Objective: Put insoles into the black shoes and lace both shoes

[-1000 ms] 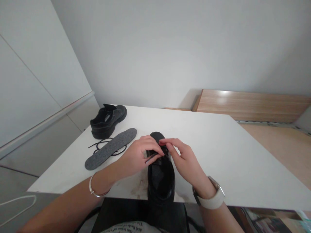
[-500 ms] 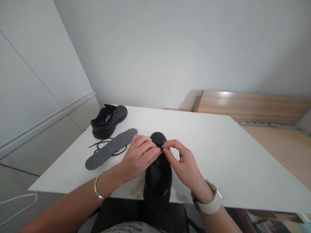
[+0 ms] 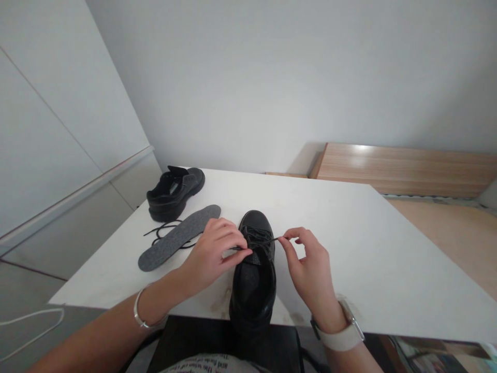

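Note:
A black shoe (image 3: 254, 274) stands on the white table (image 3: 349, 248) right in front of me, toe pointing away. My left hand (image 3: 212, 254) rests against the shoe's left side, its fingers pinched on a black lace end (image 3: 236, 249). My right hand (image 3: 310, 267) sits to the right of the shoe, thumb and forefinger pinched on the other lace end (image 3: 276, 239), which runs taut from the eyelets. A bracelet is on my left wrist and a white watch on my right.
A second black shoe (image 3: 174, 192) stands at the table's far left. A grey insole (image 3: 179, 236) lies between it and my left hand, over a loose black lace (image 3: 158, 231). A wooden bench (image 3: 399, 168) stands behind the table.
My hands have drawn apart from over the shoe's tongue. The right hand has moved right, pulling a lace end out taut; the left has moved back left with the other end.

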